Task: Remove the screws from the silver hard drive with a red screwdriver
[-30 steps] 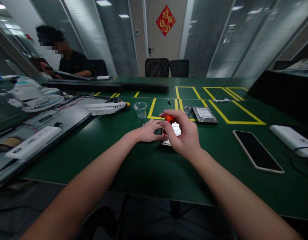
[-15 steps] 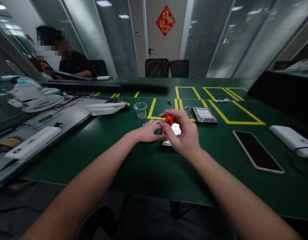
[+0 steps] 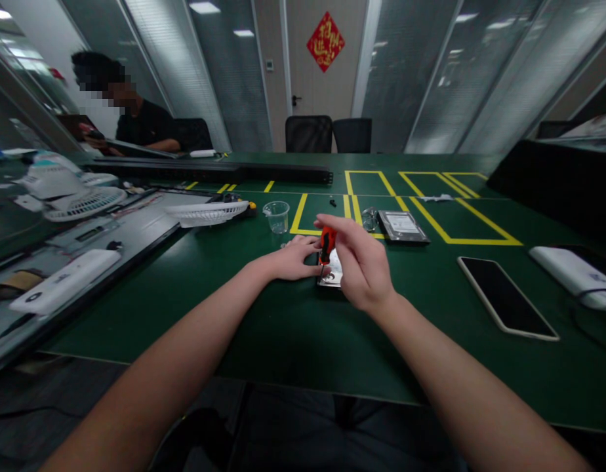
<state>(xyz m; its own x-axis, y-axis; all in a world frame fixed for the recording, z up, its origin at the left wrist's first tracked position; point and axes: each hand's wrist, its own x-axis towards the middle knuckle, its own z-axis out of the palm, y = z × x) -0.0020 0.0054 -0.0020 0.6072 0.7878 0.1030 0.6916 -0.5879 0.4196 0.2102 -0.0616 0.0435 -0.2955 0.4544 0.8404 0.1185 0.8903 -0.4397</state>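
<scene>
Head view: right hand (image 3: 366,265) has just shifted on the screwdriver (image 3: 327,244). Index finger now reaches straighter over the top of the red-and-black handle, and the thumb that showed along its side half a second ago is out of sight. More of the handle shows. Reads as a turn of the wrist or a regrip, can't say which.

Screwdriver is near upright, shaft down at the left part of the open-faced hard drive (image 3: 334,269), which lies on the green counter (image 3: 283,334) between the two hands. Tip too small to tell if it's seated in anything. Right hand is grasping the screwdriver by its handle, looks like a light fingertip grip; far side is hidden.

Left hand (image 3: 296,257) hasn't moved that I can see: fingers at the drive's far left edge, thumb over its left side, close to the shaft. Looks like bracing. Can't tell if it actually pinches the drive.

So drive position is unchanged, only the driver grip differs. Slip risk is toward the left thumb, my judgement.

Around it: clear plastic cup (image 3: 276,217) beyond the left hand, labelled hard drive (image 3: 403,225) past the right hand, smartphone (image 3: 507,298) further right.
</scene>
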